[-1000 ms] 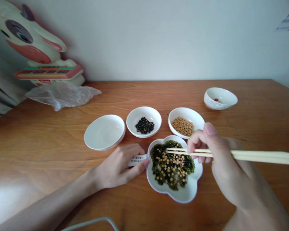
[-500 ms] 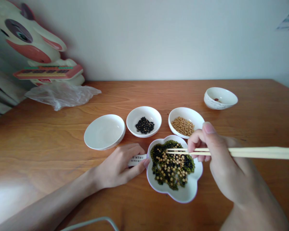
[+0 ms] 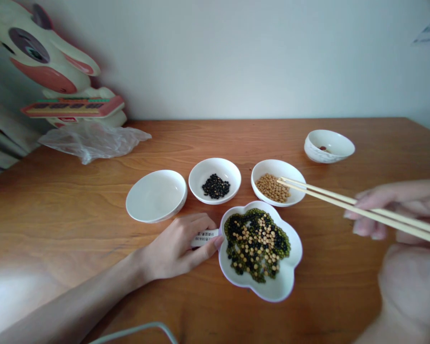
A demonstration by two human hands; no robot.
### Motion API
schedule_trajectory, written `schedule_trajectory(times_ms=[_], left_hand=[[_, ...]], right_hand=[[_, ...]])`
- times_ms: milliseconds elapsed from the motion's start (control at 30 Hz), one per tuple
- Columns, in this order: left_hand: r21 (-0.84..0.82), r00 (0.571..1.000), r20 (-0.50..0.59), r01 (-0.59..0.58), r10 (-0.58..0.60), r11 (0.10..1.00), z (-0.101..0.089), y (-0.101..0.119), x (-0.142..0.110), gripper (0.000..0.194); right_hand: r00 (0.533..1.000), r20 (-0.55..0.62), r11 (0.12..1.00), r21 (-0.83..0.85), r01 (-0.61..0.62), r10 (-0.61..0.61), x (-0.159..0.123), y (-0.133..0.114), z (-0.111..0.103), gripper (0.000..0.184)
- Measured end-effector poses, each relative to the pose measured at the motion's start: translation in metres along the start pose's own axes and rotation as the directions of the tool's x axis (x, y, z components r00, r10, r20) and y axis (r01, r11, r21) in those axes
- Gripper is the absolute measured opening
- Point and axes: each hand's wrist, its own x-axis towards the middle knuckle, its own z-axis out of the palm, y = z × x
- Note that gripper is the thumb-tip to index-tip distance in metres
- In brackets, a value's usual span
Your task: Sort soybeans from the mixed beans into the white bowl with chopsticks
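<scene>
A white flower-shaped dish (image 3: 283, 282) in front of me holds mixed green, black and yellow beans. My left hand (image 3: 177, 246) rests curled on the table at its left rim, fingers closed around a small white labelled packet (image 3: 205, 237). My right hand (image 3: 390, 210), blurred by motion at the right edge, grips a pair of wooden chopsticks (image 3: 329, 197). Their tips hang over the round dish of yellow beans (image 3: 277, 182). Left of that stand a dish of black beans (image 3: 215, 179) and a bare white dish (image 3: 156, 195).
A small white bowl (image 3: 327, 145) with something red inside stands at the back right. A crumpled clear plastic bag (image 3: 93, 139) and a cartoon-animal figure (image 3: 53, 62) sit at the back left by the wall. A grey cable (image 3: 136, 332) curves along the near edge.
My right hand has pulled back to the right and slid down the chopsticks; their tips moved from over the mixed dish to over the yellow-bean dish. My left hand stayed put.
</scene>
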Motion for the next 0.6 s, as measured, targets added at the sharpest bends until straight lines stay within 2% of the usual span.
schedule_trajectory(times_ms=[67,100,200,300,367,433,500,600], left_hand=[[0.001,1.0,0.002,0.009,-0.009,1.0,0.001,0.002,0.001,0.026],[0.002,1.0,0.004,0.011,-0.011,1.0,0.001,0.003,0.001,0.026],[0.002,1.0,0.008,0.008,-0.008,1.0,0.002,0.004,0.002,0.027],[-0.003,1.0,0.008,0.007,-0.007,1.0,0.001,0.003,0.002,0.026],[-0.003,1.0,0.008,0.009,-0.009,1.0,0.001,0.001,0.002,0.026],[0.003,1.0,0.013,0.014,-0.015,1.0,0.001,0.001,0.001,0.026],[0.01,0.999,0.022,0.026,-0.026,1.0,0.001,0.002,0.001,0.025],[0.014,0.999,0.03,0.034,-0.034,0.999,0.002,0.003,0.001,0.026]], right_hand=[[0.988,-0.073,0.988,0.084,-0.131,0.138,0.001,-0.004,0.003,0.065],[0.982,-0.101,0.982,0.117,-0.149,0.161,0.001,-0.007,0.005,0.066],[0.991,-0.042,0.982,0.147,-0.116,0.124,-0.001,-0.014,0.009,0.065],[0.981,0.183,0.984,0.154,-0.089,0.06,-0.005,-0.015,0.011,0.066],[0.925,0.374,0.986,0.119,-0.115,0.062,-0.006,-0.014,0.015,0.067],[0.861,0.505,0.989,0.079,-0.124,0.067,-0.006,-0.015,0.021,0.068],[0.824,0.562,0.99,0.053,-0.13,0.078,-0.007,-0.017,0.027,0.068],[0.795,0.601,0.993,0.02,-0.113,0.078,-0.007,-0.019,0.033,0.065]])
